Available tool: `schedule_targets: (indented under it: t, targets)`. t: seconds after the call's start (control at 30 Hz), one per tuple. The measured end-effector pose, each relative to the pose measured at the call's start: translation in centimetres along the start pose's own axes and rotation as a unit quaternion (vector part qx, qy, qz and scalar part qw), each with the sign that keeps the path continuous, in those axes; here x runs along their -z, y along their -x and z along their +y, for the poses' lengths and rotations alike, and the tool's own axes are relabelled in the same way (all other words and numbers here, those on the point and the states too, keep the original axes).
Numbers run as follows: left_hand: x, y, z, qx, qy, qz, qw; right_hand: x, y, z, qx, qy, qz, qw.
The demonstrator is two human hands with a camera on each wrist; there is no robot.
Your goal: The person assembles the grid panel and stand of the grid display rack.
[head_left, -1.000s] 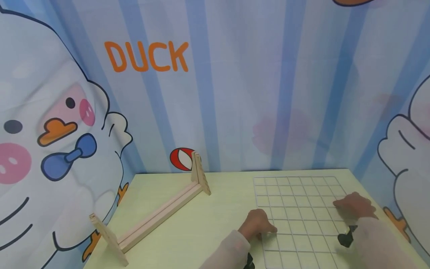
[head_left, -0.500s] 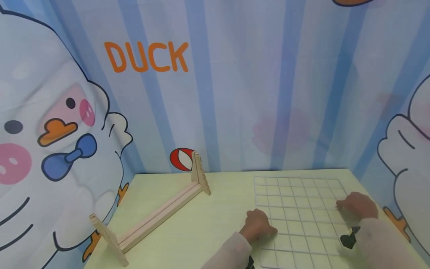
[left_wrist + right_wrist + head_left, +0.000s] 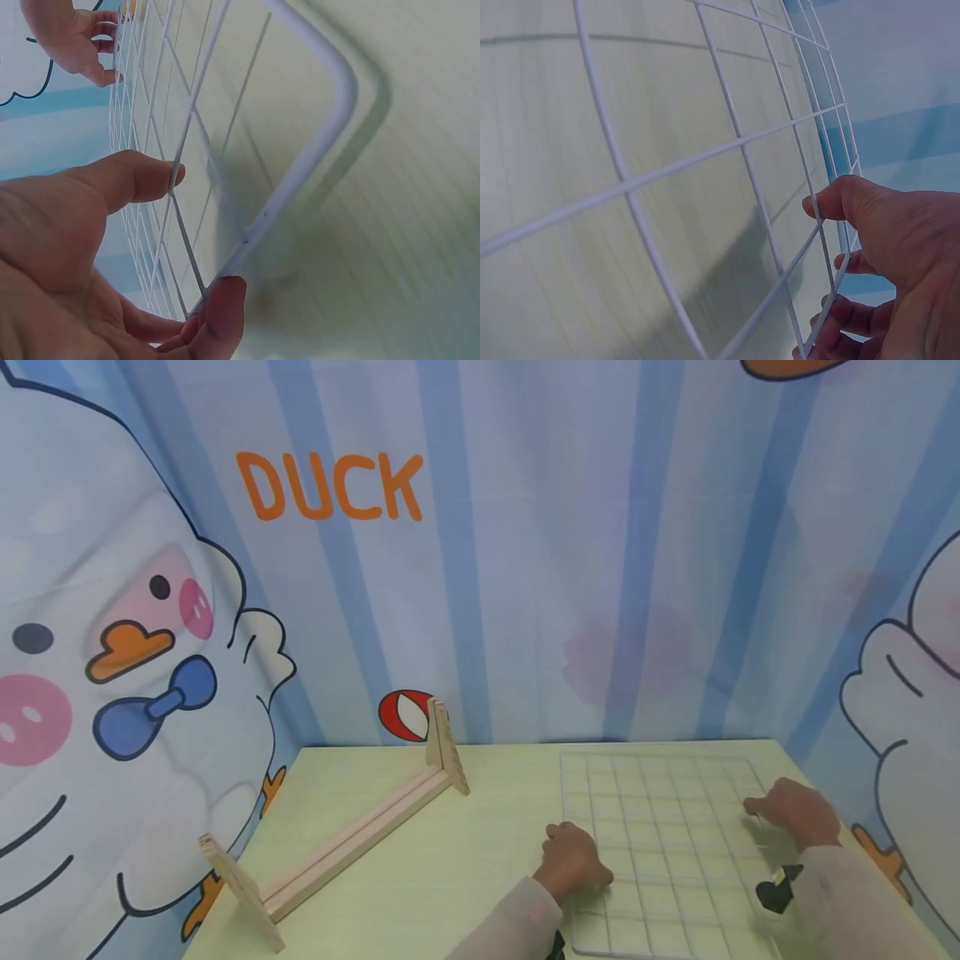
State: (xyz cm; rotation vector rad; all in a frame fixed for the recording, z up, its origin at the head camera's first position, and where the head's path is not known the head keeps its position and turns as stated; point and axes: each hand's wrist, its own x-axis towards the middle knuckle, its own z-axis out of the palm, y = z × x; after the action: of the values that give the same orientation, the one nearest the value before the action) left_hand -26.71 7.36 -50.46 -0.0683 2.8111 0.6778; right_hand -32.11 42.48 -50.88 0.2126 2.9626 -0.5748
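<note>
1. Both hands and the white wire grid (image 3: 626, 185) have shifted slightly since the first head frame; the grid's near edge, then cut off by the bottom of the view, is now in sight.

2. By the head view's dial, the grid lies between four and five o'clock, over the pale table (image 3: 420, 893). Up close, its rounded corner and its shadow show apart, so that corner is raised off the surface.

3. At five o'clock, the left hand (image 3: 573, 862) grips the grid's left side. Its thumb (image 3: 150, 176) extends across a wire while the fingers (image 3: 221, 307) curl around the edge near the rounded corner. The forearm, in a pale sleeve (image 3: 506, 927), rises from six o'clock and slants toward one.

4. Near four o'clock, the right hand (image 3: 798, 814) holds the opposite side, farther up than its partner. Its thumb (image 3: 847, 199) presses on a wire and the curled fingers wrap the outer edge. That forearm comes in from the lower right corner, leaning toward eleven, with the hand bent over so the thumb side points to nine. A dark wrist item (image 3: 776, 893) shows beside the cuff.

5. Around seven o'clock, well apart from both hands, a wooden stand (image 3: 360, 842) sits diagonally, its two end pieces upright and joined by a long bar.

6. From ten to two o'clock hangs a blue striped cloth (image 3: 540, 527).
</note>
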Motion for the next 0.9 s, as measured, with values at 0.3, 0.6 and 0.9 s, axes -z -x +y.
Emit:
schedule_targets:
  t: [0.3,0.6,0.9]
  targets:
    - [0.9,-0.9,-0.6,-0.015,-0.007,0.026,0.9995,0.9,-0.6,-0.8,-0.050,0.001,-0.034,0.9982]
    - [1.7,-1.3,-1.3,-0.016,0.011,0.069,0.9974,2.5,-0.7,-3.5,-0.049,0.012,-0.008,0.9987]
    - [2.4,-1.9,-1.7,-0.021,0.032,0.107,0.9936,3.9,-0.3,-5.8,-0.085,-0.027,0.031,0.9956]
